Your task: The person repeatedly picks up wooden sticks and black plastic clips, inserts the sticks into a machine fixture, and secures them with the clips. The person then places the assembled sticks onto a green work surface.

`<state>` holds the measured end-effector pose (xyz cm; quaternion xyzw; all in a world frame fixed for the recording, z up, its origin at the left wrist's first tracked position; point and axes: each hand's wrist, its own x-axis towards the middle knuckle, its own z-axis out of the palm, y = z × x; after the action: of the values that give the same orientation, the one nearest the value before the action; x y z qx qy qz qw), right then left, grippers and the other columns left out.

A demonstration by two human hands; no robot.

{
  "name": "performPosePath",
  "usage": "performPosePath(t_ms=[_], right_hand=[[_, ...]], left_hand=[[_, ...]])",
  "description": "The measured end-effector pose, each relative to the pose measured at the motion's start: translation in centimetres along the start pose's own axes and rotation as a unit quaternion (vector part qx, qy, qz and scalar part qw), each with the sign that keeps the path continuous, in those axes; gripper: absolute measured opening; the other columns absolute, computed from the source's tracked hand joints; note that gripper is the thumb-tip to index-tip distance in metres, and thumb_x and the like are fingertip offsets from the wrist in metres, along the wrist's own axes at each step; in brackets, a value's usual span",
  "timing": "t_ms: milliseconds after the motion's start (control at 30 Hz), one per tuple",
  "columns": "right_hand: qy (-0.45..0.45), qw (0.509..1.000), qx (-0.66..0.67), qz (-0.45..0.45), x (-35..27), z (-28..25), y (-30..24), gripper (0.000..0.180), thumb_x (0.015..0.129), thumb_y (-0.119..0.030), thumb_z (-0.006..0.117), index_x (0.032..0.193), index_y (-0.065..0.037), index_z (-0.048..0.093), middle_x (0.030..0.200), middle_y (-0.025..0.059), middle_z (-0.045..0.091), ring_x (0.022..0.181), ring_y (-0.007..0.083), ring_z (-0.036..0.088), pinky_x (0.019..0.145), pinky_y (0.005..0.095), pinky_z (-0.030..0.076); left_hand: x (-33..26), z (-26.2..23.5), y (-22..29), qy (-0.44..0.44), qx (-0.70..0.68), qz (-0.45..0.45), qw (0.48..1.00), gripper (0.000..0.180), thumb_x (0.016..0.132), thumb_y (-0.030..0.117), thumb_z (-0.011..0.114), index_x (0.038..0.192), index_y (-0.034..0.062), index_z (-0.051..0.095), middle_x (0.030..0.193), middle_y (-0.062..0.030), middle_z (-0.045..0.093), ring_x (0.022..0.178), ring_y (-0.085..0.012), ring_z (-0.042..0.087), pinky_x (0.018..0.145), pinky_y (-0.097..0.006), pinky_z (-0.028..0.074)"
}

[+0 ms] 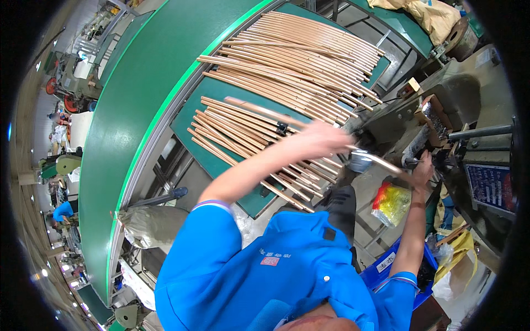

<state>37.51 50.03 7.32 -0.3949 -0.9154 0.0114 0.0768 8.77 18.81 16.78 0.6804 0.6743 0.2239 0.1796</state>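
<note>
Motion blurs the left hand (326, 139) and the copper-coloured rod (265, 112) it curls around; the hand hides the rod's middle, above the green worktop (212, 90) where more rods (309, 60) lie. The right hand (424, 170) is at the machine (469, 99), its fingertips partly hidden; how far open, and whether it grips anything, cannot be told.

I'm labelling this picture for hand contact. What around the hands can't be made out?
All in the head view:
Left hand: motion blur hides its exact finger placement.
Held rod: the left hand covers its middle stretch.
Right hand: too small, against dark metal parts, to tell what its fingertips touch.
Lower rods: the left forearm hides parts of several.
</note>
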Motion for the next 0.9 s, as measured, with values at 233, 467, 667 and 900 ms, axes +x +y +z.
performPosePath(t_ms=[233,467,667,900], right_hand=[[0.057,0.93,0.298,0.208,0.5,2.8,0.9,0.047,0.101,-0.035,0.04,0.126,0.001,0.056,0.121,0.0215,0.06,0.108,0.0357,0.058,0.091,0.0368,0.043],[0.038,0.871,0.474,0.125,-1.4,1.6,5.0,0.026,0.097,-0.018,0.053,0.114,0.001,0.06,0.101,0.0063,0.064,0.082,0.0197,0.058,0.073,0.0309,0.045],[-0.042,0.687,0.724,0.045,-4.6,-9.1,-4.4,0.026,0.095,-0.015,0.056,0.115,-0.004,0.068,0.081,0.0055,0.06,0.071,0.016,0.052,0.063,0.0266,0.041],[-0.085,0.659,0.7,0.263,-4.7,-8.6,-7.0,0.026,0.09,-0.018,0.065,0.11,-0.002,0.067,0.093,0.0066,0.067,0.075,0.0143,0.06,0.069,0.0298,0.05]], left_hand=[[-16.4,3.5,-12.1,-0.061,0.029,-0.113,0.991,0.026,0.085,0.024,0.064,0.108,0.0123,0.063,0.082,-0.0111,0.059,0.086,-0.0314,0.061,0.071,-0.043,0.049],[-8.8,2.1,-21.9,0.097,0.153,-0.242,0.953,0.022,0.081,0.016,0.063,0.102,0.0108,0.065,0.098,-0.0143,0.064,0.095,-0.034,0.06,0.082,-0.044,0.05],[-10.2,5.8,-26.7,0.078,0.291,-0.262,0.917,0.014,0.082,0.016,0.058,0.094,0.0139,0.063,0.099,-0.009,0.06,0.099,-0.0294,0.057,0.084,-0.045,0.044],[-9.1,0.8,-24.7,-0.118,0.216,-0.203,0.948,0.029,0.095,0.018,0.046,0.119,0.0081,0.058,0.116,-0.0192,0.059,0.105,-0.0378,0.058,0.086,-0.046,0.049]])
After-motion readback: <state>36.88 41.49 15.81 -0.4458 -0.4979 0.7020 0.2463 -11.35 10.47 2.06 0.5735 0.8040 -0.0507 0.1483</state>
